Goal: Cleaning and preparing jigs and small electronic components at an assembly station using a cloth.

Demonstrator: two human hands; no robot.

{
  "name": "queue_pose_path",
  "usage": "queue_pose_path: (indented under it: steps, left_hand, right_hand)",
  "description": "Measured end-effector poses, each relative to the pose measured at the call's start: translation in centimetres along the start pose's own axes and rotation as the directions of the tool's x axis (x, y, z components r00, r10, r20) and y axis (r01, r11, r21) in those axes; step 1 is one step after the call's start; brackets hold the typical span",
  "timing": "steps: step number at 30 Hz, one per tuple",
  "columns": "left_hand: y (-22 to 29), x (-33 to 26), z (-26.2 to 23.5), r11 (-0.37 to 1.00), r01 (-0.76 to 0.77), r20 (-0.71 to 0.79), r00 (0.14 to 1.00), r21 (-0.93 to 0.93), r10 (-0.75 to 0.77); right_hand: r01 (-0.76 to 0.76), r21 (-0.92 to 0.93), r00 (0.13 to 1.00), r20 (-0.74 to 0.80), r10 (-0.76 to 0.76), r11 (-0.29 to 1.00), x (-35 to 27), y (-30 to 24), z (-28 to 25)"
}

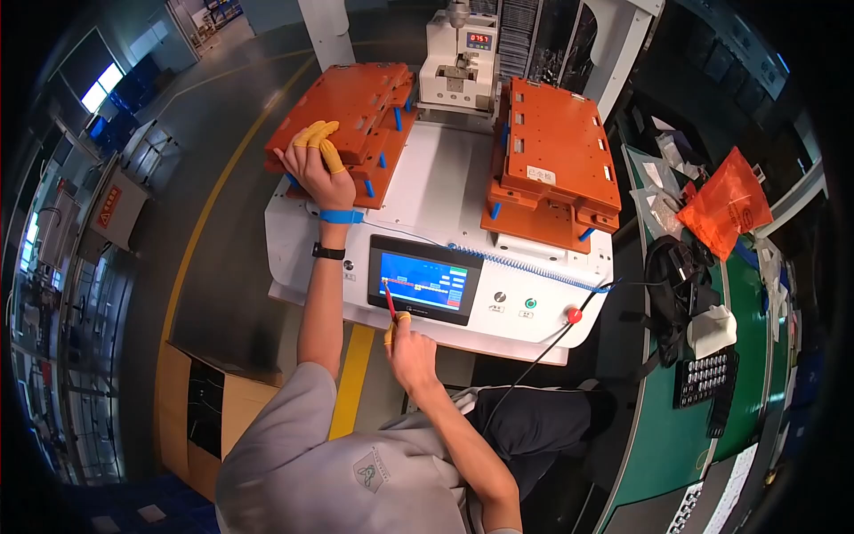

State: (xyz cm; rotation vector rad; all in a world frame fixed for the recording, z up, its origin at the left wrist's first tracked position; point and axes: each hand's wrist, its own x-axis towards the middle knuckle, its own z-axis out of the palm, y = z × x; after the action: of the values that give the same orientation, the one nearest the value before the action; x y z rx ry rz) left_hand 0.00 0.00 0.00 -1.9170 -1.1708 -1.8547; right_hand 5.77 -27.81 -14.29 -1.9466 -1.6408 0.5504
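Observation:
My left hand point(318, 165) rests on the near part of the left orange fixture point(342, 102), with yellow finger cots on some fingertips. Its fingers lie over the top plate and hold nothing. A blue wrist strap point(341, 216) and a black band point(328, 252) circle that wrist. My right hand point(412, 351), also with yellow finger cots, is closed round a slim red pen-like stick point(390, 301). The stick's tip is at the left side of the lit touchscreen point(422, 281); whether it touches the glass I cannot tell. The screen is set in the white machine's front point(551, 311).
A second orange fixture point(560, 133) stands on the machine's right side. Behind is a white screw feeder point(458, 67). A coiled blue cord point(525, 261) crosses the front near a red knob point(574, 315). The green bench point(654, 436) at right holds an orange bag point(729, 205).

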Motion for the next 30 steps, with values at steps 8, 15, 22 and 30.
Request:
queue_pose_path:
  steps: [8, 15, 22, 30]
  left_hand:
    - [0.1, 0.0, 0.2, 1.000, -0.015, -0.043, 0.999, -0.003, 0.015]
    - [-0.1, -0.1, 0.2, 1.000, -0.023, -0.056, 0.998, -0.008, 0.023]
    - [-0.2, 0.2, -1.0, 0.997, 0.021, 0.001, 1.000, -0.076, -0.021]
    - [4.1, -0.4, -4.7, 0.968, 0.159, -0.120, 0.976, -0.193, -0.184]
  right_hand:
    - [-0.076, 0.047, 0.995, -0.053, 0.079, 0.996, -0.2, -0.7, -1.5]
    - [-0.094, 0.034, 0.994, -0.051, 0.096, 0.995, -0.5, -0.4, -1.8]
    - [-0.104, 0.037, 0.993, -0.053, 0.106, 0.994, -0.6, -0.3, -2.6]
    - [-0.080, 0.014, 0.993, -0.082, 0.081, 0.997, -0.7, 0.3, -2.2]
